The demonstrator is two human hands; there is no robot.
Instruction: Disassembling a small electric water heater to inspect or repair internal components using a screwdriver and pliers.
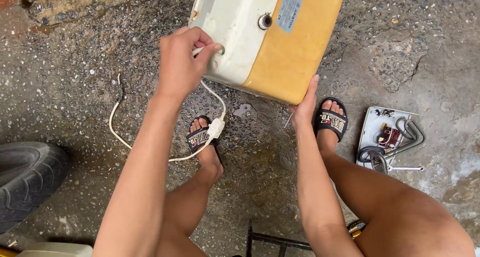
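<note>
Wet gravelly concrete; water heater (260,32) tilted ahead, left hand (182,62) pinching its white cord (202,51) at the near-left corner, right hand (303,107) flat under the yellow edge.

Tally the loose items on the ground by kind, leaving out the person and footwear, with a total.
Water heater tank, white and yellow, left hand on its cord, right hand on its corner: 1
White power cord: 1
White cover plate with heating element: 1
Black tyre: 1
Total: 4

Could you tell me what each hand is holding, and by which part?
Left hand pinches the white cable's end; right hand steadies the yellow-and-white tank's lower corner.
</note>
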